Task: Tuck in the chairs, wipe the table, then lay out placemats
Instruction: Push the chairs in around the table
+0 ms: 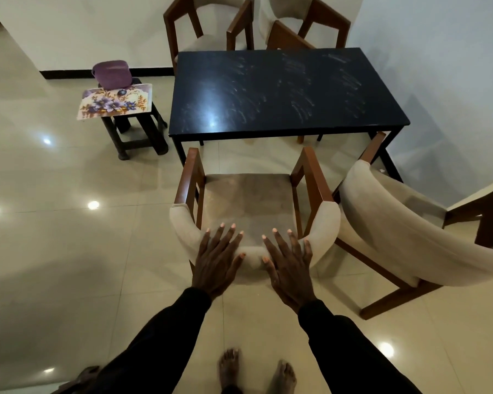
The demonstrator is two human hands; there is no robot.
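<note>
Behind the nearest chair (246, 199), we press left hand (217, 258) and right hand (289, 265) flat, fingers (221, 236) spread, on its backrest (323, 223); we should push evenly, straight under the desk (282, 89).

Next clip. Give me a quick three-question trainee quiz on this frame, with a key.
1. True or false: the near chair is fully tucked under the black table.
2. Where do the floral placemats lie? A) on the table B) on the stool C) on a chair seat
3. What do the left hand and right hand rest on?
Key: 1 false; 2 B; 3 the near chair's backrest.
</note>
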